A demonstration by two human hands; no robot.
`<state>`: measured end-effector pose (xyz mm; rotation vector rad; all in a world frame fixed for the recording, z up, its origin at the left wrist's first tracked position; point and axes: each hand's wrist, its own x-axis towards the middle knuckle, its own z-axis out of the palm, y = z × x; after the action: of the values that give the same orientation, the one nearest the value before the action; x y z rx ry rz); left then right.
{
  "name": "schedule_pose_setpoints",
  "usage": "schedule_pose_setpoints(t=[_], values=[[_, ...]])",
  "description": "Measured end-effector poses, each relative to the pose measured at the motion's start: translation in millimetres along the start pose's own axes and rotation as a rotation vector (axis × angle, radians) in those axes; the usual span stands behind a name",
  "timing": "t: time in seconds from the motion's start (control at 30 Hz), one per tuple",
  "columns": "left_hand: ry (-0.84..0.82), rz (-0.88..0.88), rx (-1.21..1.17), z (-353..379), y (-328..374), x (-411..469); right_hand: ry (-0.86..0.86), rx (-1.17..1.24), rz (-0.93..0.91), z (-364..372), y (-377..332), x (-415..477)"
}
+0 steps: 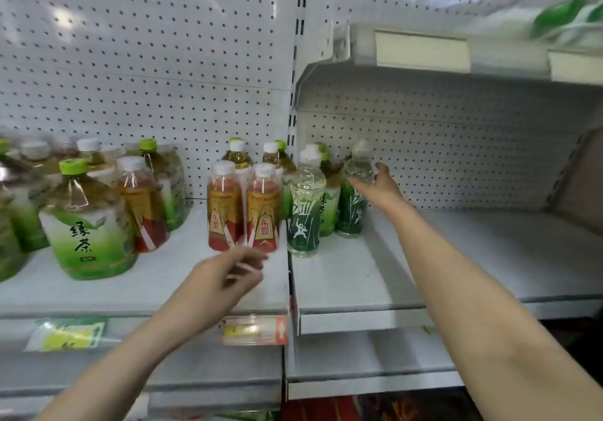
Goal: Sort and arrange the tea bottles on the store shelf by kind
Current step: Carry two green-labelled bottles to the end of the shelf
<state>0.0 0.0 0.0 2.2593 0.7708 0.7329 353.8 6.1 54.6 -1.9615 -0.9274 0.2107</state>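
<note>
Right hand touches a clear green-labelled plastic bottle on the white shelf, fingers spread loose; left hand hovers, fingers half-curled, empty.

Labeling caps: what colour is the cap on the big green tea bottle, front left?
Lime green cap on the bottle, head view.

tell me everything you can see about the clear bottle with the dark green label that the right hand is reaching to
The clear bottle looks like plastic, with a pale cap and a dark green patterned label around its lower half. It stands upright at the back of the right-hand shelf, the rightmost bottle there. The right hand is open against its right side at the shoulder; contact looks likely.
</note>
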Motion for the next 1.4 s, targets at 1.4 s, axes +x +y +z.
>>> schedule_pose_setpoints(t=[1.4], values=[[0.541, -0.194, -0.432, -3, -17, 9, -0.212, 0.327, -0.421, 69, -56, -139]])
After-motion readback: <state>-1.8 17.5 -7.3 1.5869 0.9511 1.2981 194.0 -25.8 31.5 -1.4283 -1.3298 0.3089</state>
